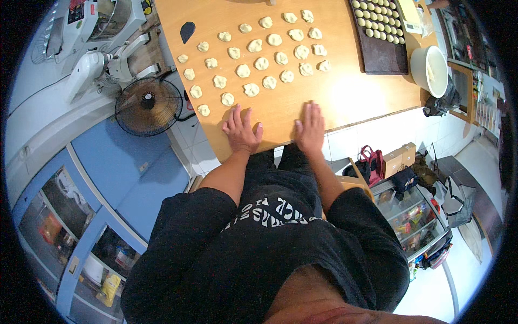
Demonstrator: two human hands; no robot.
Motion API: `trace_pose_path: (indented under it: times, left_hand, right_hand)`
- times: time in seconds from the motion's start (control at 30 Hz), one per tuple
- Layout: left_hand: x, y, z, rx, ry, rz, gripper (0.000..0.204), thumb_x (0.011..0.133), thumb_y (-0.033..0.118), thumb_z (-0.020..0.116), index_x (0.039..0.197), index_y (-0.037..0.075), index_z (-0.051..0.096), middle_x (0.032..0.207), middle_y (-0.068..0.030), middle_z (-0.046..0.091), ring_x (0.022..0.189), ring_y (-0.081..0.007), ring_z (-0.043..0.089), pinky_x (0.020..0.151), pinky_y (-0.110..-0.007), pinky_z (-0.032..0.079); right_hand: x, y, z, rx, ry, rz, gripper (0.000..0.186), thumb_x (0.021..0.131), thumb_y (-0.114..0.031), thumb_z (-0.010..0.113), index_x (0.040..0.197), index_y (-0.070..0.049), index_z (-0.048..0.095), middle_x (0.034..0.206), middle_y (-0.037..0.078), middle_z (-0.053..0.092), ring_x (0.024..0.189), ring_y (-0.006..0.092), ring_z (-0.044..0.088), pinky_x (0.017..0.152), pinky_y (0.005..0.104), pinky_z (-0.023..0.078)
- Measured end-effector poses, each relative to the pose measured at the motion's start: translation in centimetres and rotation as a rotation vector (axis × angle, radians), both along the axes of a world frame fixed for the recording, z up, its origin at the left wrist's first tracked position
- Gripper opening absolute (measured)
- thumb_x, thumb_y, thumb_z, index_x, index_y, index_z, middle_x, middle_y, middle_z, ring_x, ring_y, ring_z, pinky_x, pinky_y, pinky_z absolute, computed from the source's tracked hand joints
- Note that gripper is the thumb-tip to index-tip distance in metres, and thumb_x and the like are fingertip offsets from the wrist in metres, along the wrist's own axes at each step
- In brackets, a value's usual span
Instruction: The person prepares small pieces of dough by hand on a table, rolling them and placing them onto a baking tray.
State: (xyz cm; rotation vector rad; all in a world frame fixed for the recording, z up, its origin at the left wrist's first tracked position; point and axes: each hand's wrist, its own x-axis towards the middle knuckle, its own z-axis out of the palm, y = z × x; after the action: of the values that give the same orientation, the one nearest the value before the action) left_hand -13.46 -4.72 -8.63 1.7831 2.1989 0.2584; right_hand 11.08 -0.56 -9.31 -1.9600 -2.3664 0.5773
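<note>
My left hand (243, 129) rests on the wooden table (356, 92) near its front edge, fingers spread and slightly bent, just below the rows of pale dough pieces (261, 63). To its right, my right hand (309, 127) lies on the tabletop with fingers stretched out, slightly blurred. Neither hand holds anything visible. Several lumpy, flattened dough pieces are laid out in slanting rows across the board, beyond both hands. A dark flat scraper (187, 31) sits at the far left of them.
At right are a dark tray (384, 56) of round dough balls, a white bowl (429, 70) and a scale (411, 21). A fan (135, 108) and white machines (86, 70) stand left of the table. Bags (371, 162) and a glass-topped cabinet (410, 216) are low at right.
</note>
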Motion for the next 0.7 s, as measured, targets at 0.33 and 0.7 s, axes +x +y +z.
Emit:
trace_pose_path:
  times: [0.33,0.7]
  left_hand:
    - [-0.2,0.3,0.1,0.056,-0.008,-0.034,0.069,0.085,0.041,0.072,0.144,0.010,0.056,0.160,-0.0221,0.042,0.148,-0.0425,0.038,0.113,-0.064,0.028]
    - [0.1,0.4,0.7,0.014,-0.006,-0.037,0.071,0.085,0.041,0.072,0.147,0.012,0.055,0.161,-0.0202,0.041,0.150,-0.0410,0.035,0.115,-0.064,0.026]
  right_hand:
    - [-2.5,2.4,-0.5,0.090,0.000,0.004,0.080,0.105,-0.044,0.057,0.164,0.004,0.032,0.171,0.023,0.032,0.159,0.0421,0.027,0.129,0.0555,0.023]
    - [-1.7,6.2,0.4,0.141,0.003,0.010,0.083,0.103,-0.044,0.061,0.161,0.009,0.034,0.167,0.029,0.034,0.157,0.0478,0.029,0.129,0.0531,0.025]
